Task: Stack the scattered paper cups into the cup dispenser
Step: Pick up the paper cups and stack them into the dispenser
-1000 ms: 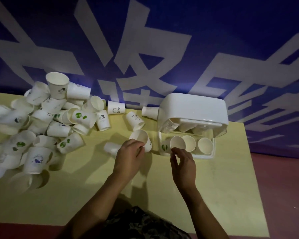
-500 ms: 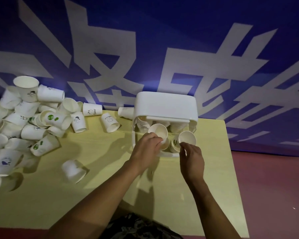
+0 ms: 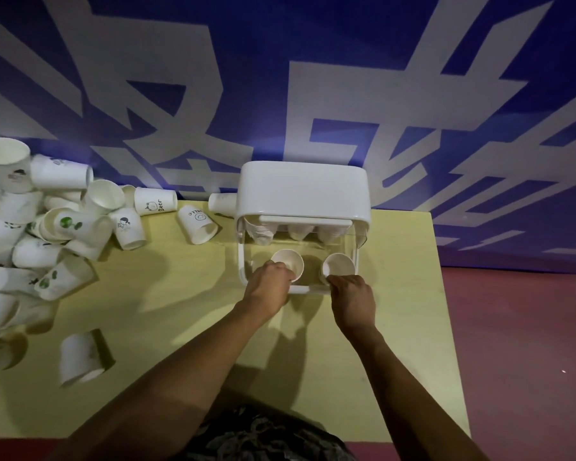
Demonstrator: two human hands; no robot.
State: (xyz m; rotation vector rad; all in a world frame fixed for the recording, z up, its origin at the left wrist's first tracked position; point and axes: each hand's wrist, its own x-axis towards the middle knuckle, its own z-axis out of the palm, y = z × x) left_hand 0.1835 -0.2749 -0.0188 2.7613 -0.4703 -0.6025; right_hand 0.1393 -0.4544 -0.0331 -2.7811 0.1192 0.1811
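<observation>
Both hands at the cup dispenser [image 3: 303, 191] — left hand [image 3: 268, 287] has its grip wrapped round a paper cup [image 3: 288, 262], right hand [image 3: 351, 294] pinches a second cup [image 3: 339, 265] at the side, both cups at the dispenser's open front. Cups likely very light, thin-walled, crush easily — best held mid-wall or near the stiffer rolled rim, gentle squeeze. Scattered cups [image 3: 47, 234] piled on the surface [image 3: 180, 294], far left.

Cup dispenser [image 3: 302, 191]: white lid, clear body, centre of frame, stacks hanging inside. Two white paper cups at its open front, mouths up: one [image 3: 287, 261] left, one [image 3: 339, 265] right. Scattered cups [image 3: 64, 227] piled at left; one [image 3: 79, 357] lies alone, lower left.
</observation>
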